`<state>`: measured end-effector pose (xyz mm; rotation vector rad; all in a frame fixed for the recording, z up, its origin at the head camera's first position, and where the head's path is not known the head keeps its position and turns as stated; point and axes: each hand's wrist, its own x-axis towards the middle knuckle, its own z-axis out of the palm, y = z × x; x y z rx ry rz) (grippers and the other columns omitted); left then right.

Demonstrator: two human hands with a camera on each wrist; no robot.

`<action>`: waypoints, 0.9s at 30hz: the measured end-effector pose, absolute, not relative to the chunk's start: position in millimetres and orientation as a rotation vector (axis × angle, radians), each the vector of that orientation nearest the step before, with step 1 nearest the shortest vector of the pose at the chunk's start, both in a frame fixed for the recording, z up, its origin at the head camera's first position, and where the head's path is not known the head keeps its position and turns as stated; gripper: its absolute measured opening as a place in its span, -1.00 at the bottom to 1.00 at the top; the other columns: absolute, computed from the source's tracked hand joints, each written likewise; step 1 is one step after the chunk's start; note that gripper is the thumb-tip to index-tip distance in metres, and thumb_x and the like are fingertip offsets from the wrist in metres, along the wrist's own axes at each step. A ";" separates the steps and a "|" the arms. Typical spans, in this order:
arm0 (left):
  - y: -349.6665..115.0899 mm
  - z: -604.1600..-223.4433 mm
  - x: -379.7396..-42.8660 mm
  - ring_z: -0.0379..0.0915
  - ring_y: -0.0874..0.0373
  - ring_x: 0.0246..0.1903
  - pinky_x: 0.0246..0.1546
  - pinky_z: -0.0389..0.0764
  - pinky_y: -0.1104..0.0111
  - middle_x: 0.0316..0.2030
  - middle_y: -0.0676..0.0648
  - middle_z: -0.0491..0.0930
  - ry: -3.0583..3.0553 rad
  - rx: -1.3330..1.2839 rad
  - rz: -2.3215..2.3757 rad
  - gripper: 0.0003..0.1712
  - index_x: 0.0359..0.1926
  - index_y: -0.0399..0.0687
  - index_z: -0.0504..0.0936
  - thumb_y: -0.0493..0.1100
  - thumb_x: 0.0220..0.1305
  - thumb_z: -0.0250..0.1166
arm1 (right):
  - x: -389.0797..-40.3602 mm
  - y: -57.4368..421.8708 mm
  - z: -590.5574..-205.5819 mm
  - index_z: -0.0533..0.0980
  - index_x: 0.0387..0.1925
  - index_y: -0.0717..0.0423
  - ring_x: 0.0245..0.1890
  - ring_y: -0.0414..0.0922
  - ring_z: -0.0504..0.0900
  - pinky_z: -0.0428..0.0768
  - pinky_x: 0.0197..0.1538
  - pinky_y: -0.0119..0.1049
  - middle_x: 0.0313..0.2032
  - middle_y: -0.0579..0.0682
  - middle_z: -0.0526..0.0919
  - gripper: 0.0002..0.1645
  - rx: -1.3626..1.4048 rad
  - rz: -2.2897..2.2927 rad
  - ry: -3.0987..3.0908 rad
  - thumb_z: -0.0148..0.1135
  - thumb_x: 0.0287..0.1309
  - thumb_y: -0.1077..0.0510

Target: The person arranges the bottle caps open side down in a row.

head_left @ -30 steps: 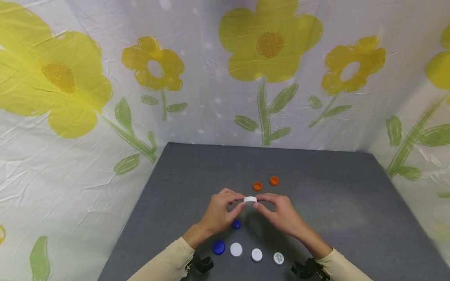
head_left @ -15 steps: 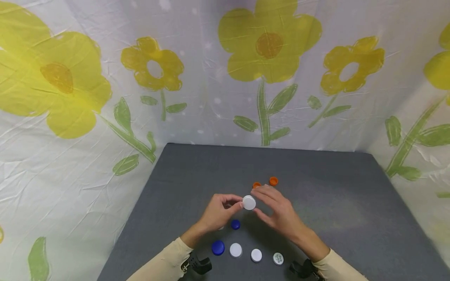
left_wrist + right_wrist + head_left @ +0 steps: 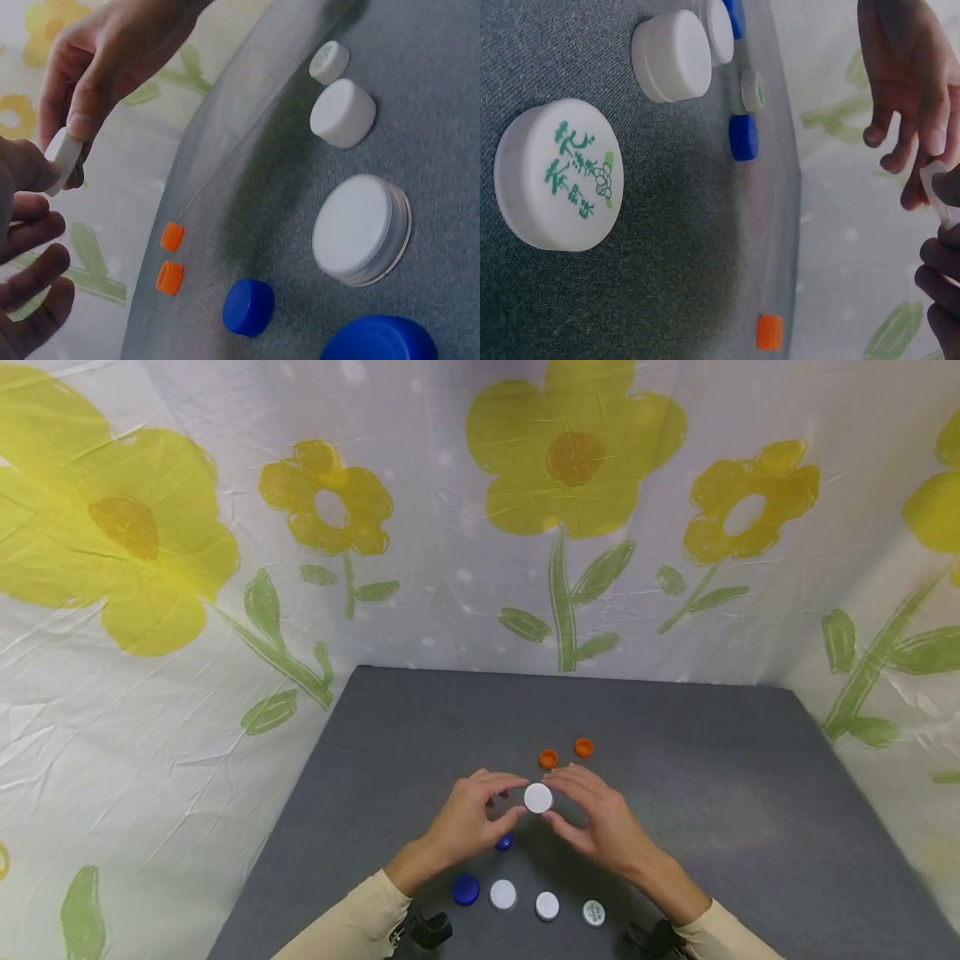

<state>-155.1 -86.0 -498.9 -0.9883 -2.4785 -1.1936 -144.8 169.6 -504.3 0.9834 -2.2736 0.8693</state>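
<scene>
A round white bottle cap (image 3: 537, 798) is held up over the table between both hands, its flat face toward the head camera. My left hand (image 3: 468, 820) pinches its left edge with thumb and forefinger. On the opposite edge, the thumb and fingers of my right hand (image 3: 609, 817) grip it. The left wrist view shows the cap (image 3: 63, 161) edge-on between the two hands. Under the left hand lies a small blue cap (image 3: 504, 842), partly covered. A small white cap (image 3: 752, 91) beside it shows in the right wrist view but is hidden in the head view.
Nearest the body runs a row: a large blue cap (image 3: 465, 889), two white caps (image 3: 503, 895) and a white cap with green print (image 3: 593, 913). Two orange caps (image 3: 584, 747) lie beyond the hands on the grey table (image 3: 705, 735). A flowered curtain (image 3: 442, 568) surrounds the far sides.
The white cap has turned from edge-on to face-on toward the head camera. Half a second ago the right fingers were spread off it; now they are back at its right edge.
</scene>
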 end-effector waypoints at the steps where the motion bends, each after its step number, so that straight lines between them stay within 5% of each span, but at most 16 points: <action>1: -85.4 -498.9 -155.9 0.72 0.06 -0.14 -0.16 0.74 0.30 0.04 -0.05 0.86 -2.455 -1.009 -1.151 -0.60 0.13 -0.12 0.82 -0.20 0.28 0.60 | -144.3 169.9 -504.3 0.72 0.14 0.16 0.18 0.15 0.77 0.64 0.37 0.05 0.12 0.00 0.82 -0.39 0.974 0.869 -2.274 0.71 -0.01 0.25; 6: -81.8 -498.6 -158.6 0.72 0.11 -0.06 0.01 0.73 0.26 0.02 0.02 0.86 -2.412 -1.079 -0.975 -0.62 0.08 -0.04 0.83 -0.16 0.25 0.65 | -142.8 171.9 -504.5 0.74 0.12 0.13 0.16 0.12 0.79 0.73 0.23 0.09 0.09 -0.01 0.83 -0.41 0.954 0.894 -2.314 0.72 -0.01 0.25; 16: -75.8 -512.5 -161.2 0.69 0.14 -0.08 -0.10 0.68 0.25 -0.05 0.13 0.86 -2.568 -1.188 -0.592 -0.70 0.02 0.08 0.85 0.00 0.30 0.62 | -137.1 173.1 -512.0 0.77 0.06 0.09 0.05 -0.08 0.79 0.77 0.06 0.00 -0.01 -0.05 0.83 -0.60 0.978 0.814 -2.517 0.64 0.18 0.15; 27: -64.5 -534.5 -159.3 0.63 0.17 -0.09 -0.02 0.51 0.19 -0.09 0.20 0.85 -2.703 -1.202 -0.228 -0.76 -0.07 0.24 0.86 0.16 0.35 0.55 | -131.7 171.3 -529.5 0.78 0.02 0.19 0.08 -0.01 0.76 0.73 0.15 0.01 0.01 0.02 0.80 -0.63 1.014 0.643 -2.662 0.60 0.19 0.16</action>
